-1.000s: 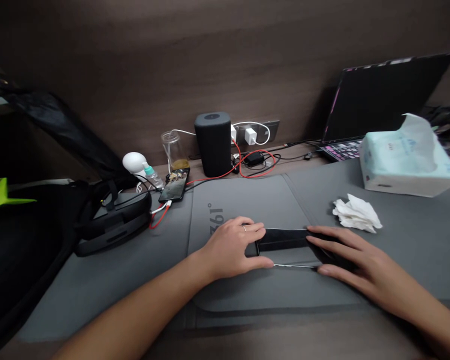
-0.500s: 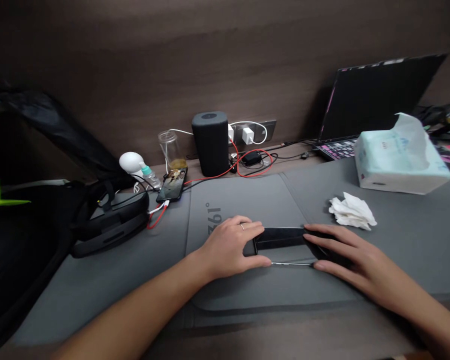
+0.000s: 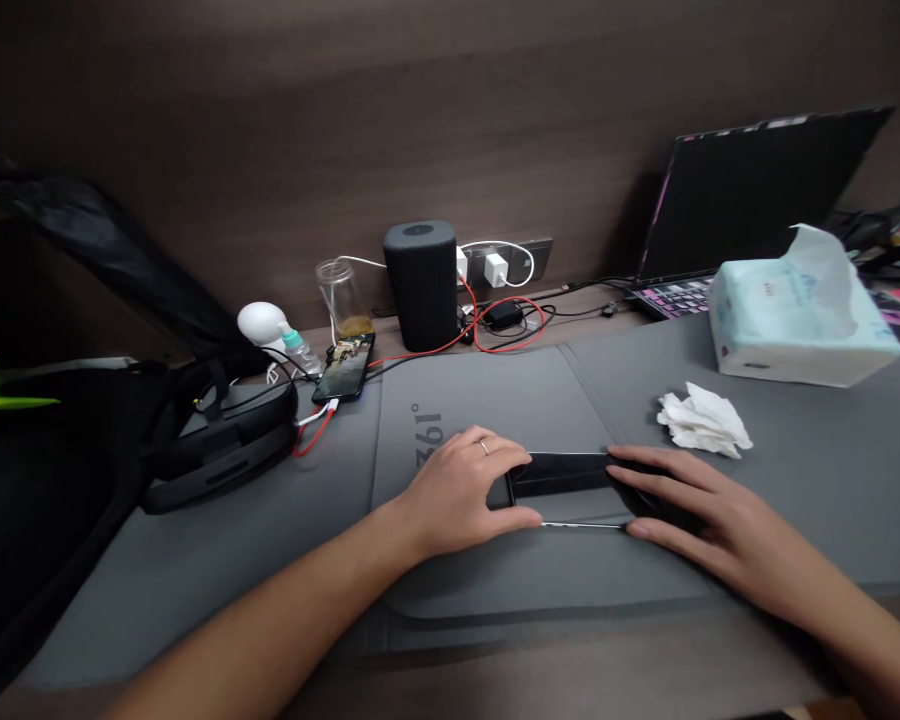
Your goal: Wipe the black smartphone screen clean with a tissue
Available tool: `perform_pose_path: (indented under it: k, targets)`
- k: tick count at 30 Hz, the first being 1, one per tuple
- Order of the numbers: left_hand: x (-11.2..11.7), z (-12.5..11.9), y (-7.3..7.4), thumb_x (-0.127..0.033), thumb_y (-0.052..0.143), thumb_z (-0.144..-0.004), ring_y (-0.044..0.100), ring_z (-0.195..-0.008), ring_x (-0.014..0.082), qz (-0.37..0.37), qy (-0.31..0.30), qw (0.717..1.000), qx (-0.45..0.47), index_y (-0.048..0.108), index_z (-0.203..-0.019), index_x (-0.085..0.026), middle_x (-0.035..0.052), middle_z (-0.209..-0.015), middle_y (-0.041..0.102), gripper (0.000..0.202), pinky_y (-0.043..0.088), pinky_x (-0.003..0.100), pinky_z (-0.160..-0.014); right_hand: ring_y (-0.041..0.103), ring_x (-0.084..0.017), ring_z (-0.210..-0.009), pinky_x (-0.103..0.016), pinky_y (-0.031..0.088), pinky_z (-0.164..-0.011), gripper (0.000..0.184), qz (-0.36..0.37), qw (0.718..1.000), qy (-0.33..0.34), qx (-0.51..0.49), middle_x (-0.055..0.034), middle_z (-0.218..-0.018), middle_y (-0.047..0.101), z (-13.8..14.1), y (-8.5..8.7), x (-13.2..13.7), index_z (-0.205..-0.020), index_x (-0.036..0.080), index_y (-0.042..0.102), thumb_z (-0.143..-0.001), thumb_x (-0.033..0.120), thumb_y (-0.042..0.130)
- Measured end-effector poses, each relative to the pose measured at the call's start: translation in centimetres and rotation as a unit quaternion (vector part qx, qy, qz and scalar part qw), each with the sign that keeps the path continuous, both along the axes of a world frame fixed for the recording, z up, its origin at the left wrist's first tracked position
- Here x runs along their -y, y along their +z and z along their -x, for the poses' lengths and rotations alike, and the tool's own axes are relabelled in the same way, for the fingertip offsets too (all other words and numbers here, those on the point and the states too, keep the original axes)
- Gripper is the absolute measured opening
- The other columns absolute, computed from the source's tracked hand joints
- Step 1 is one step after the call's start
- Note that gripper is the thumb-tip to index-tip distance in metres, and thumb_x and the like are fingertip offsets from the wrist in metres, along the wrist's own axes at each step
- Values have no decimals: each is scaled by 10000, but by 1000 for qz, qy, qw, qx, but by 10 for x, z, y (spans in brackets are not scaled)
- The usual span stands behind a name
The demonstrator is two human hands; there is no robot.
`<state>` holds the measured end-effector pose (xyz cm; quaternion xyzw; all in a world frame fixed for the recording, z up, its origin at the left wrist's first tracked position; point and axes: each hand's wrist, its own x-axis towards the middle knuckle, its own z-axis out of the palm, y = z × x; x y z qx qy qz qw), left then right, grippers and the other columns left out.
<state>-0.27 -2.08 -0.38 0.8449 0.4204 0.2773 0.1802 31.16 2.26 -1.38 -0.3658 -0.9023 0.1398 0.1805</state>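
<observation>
A dark, glossy smartphone (image 3: 570, 490) lies lengthwise across the grey mat (image 3: 495, 585), its face reflecting light. My left hand (image 3: 465, 490), with a ring on one finger, grips its left end, thumb on the near edge and fingertips at the far edge. Around the right end, my right hand (image 3: 705, 505) holds the same two edges between thumb and fingers. Both palms arch over the ends and hide part of them. Just beyond my right hand sits a crumpled white tissue (image 3: 705, 420).
A tissue pack (image 3: 802, 320) and an open laptop (image 3: 765, 200) stand at the right. Along the wall are a black speaker (image 3: 421, 285), a glass jar (image 3: 345, 300) and red and white cables. Another phone (image 3: 345, 368) and a black headset (image 3: 229, 440) lie left.
Both hands keep their hold on the smartphone. My left fingertips have shifted very slightly along its far edge; otherwise almost nothing has moved.
</observation>
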Motion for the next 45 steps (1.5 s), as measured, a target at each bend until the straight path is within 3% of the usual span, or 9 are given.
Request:
perform_pose_path:
  k: [21, 31, 39, 45]
  targets:
    - [-1, -1, 0, -454, 801, -763, 561, -1152, 243, 31, 10, 999, 27, 620, -1214, -210, 59, -1214, 680, 543, 475, 392, -1001, 602, -319, -1206, -511, 524, -988, 415, -5, 1000, 0, -1, -49, -1403, 584, 0, -1, 0, -1267, 356, 660, -883, 505, 612]
    - [-2, -1, -3, -446, 782, -792, 579, -1150, 240, 29, 0, 999, 30, 614, -1208, -191, 75, -1233, 671, 516, 475, 395, -1011, 549, -349, -1267, -559, 494, -1017, 543, -17, 1000, -3, 7, -52, -1456, 528, -3, -3, -1, -1368, 375, 567, -849, 506, 656]
    - [-1, -2, -4, -507, 763, -788, 562, -1159, 238, 23, -9, 1000, 15, 591, -1252, -189, 75, -1266, 642, 588, 466, 377, -1020, 586, -373, -1223, -565, 524, -981, 515, -13, 1000, -8, 22, -62, -1414, 573, -3, -1, -3, -1317, 382, 622, -826, 533, 663]
    - [-1, -5, -6, -493, 807, -732, 564, -1107, 252, 36, 10, 999, 6, 565, -1056, -205, 70, -1220, 634, 497, 479, 385, -954, 582, -357, -1234, -551, 532, -968, 540, -15, 999, -13, 26, -69, -1418, 565, -7, -5, -3, -1362, 391, 575, -843, 519, 652]
